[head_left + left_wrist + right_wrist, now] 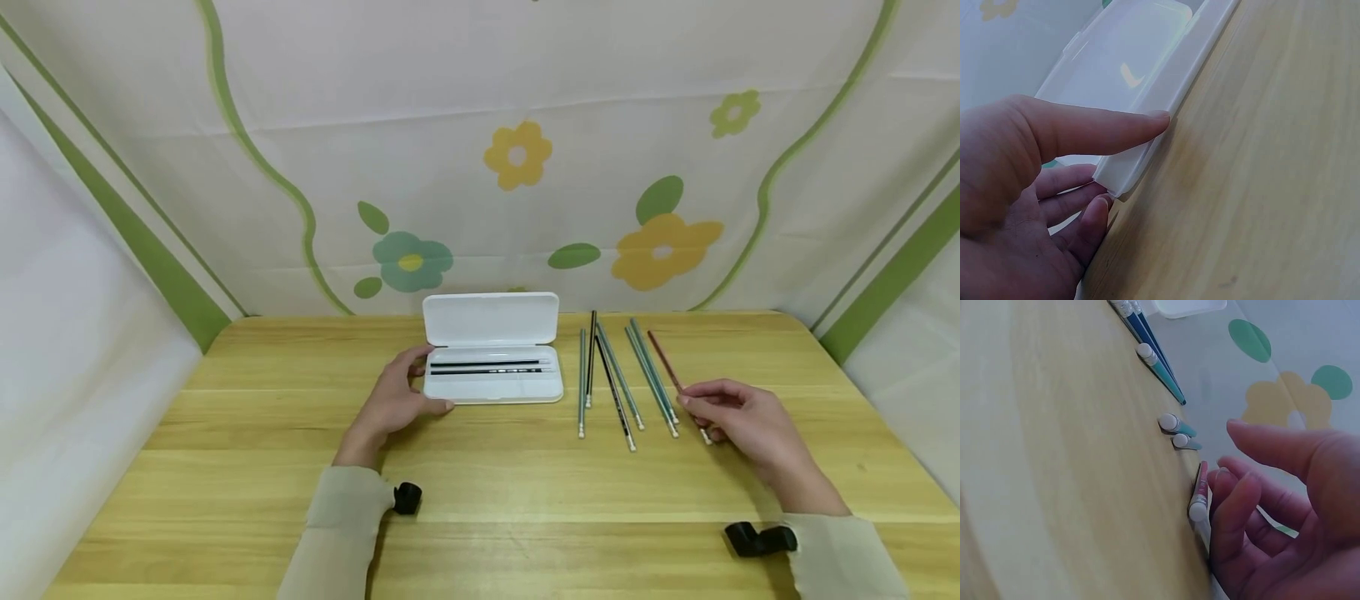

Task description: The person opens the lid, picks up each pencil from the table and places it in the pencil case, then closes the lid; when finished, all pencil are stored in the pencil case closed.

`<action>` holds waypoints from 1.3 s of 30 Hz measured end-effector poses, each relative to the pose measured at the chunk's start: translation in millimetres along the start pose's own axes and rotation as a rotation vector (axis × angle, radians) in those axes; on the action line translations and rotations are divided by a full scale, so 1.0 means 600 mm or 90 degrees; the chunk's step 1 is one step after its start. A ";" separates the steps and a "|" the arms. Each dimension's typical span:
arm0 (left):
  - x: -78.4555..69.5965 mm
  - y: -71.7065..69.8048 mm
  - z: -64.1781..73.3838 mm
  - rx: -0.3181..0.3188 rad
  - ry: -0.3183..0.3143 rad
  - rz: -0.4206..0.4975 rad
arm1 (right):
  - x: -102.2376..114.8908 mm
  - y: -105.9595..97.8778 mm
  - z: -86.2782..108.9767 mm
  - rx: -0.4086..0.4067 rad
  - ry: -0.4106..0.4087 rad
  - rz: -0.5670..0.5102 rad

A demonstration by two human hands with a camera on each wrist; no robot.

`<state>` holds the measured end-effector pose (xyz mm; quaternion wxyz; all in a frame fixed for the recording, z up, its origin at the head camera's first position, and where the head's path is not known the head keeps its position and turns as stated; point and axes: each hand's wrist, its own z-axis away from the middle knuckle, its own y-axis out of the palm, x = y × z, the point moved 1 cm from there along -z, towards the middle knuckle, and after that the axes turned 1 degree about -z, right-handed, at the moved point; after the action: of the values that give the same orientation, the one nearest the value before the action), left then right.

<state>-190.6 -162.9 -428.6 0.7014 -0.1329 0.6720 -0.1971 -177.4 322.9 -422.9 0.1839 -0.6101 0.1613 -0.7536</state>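
A white pencil case (493,389) lies with its lid (491,320) raised at the back, and two black pencils (483,372) lie inside. My left hand (393,398) holds the case's left end, thumb along the front wall and fingers round the end and behind. On the right, my right hand (750,421) is over a red pencil (663,356) on the table. The right wrist view shows the fingertips beside this pencil (1202,478), with the thumb raised apart from them. Whether they touch it I cannot tell.
Between the case and my right hand lie several teal pencils (651,371) and a few black pencils (615,387), white eraser ends toward me. The wooden table (525,500) meets a flowered cloth (465,167) at its back edge.
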 end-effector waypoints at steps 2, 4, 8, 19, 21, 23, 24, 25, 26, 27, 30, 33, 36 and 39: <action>0.000 0.000 0.000 -0.001 -0.001 0.000 | 0.001 0.000 0.001 -0.002 0.002 0.001; -0.001 0.000 0.000 -0.001 0.000 0.000 | 0.001 0.000 0.002 -0.011 0.001 -0.001; -0.001 0.000 0.001 0.000 0.003 -0.002 | 0.000 -0.004 0.005 -0.029 0.002 0.000; 0.001 0.000 0.000 -0.002 0.008 -0.006 | -0.009 -0.019 0.008 0.027 0.015 0.035; 0.000 -0.001 0.000 -0.003 0.011 -0.005 | -0.008 -0.020 0.009 0.033 0.015 0.040; 0.000 -0.001 0.001 -0.003 0.012 -0.004 | -0.008 -0.022 0.010 0.039 0.016 0.044; -0.001 -0.001 0.001 -0.003 0.011 -0.004 | -0.009 -0.022 0.010 0.043 0.018 0.047; -0.001 -0.001 0.001 -0.004 0.010 -0.003 | -0.009 -0.023 0.010 0.046 0.019 0.051; -0.002 -0.001 0.001 -0.003 0.009 -0.002 | -0.009 -0.024 0.010 0.049 0.022 0.058; -0.002 -0.001 0.002 -0.003 0.008 -0.002 | -0.010 -0.025 0.010 0.051 0.024 0.065; -0.002 0.000 0.002 -0.004 0.004 -0.002 | -0.008 -0.025 0.011 0.050 0.026 0.090; -0.002 0.000 0.003 -0.006 0.001 -0.001 | -0.005 -0.023 0.012 0.038 0.018 0.127; -0.003 0.001 0.003 -0.007 -0.001 0.000 | -0.002 -0.021 0.014 0.023 0.007 0.164; -0.002 0.001 0.004 -0.008 -0.004 -0.001 | 0.001 -0.018 0.015 0.011 0.001 0.192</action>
<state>-188.3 -161.8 -427.4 0.7022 -0.1387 0.6711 -0.1932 -169.7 332.3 -415.6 0.3001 -0.5771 0.2450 -0.7190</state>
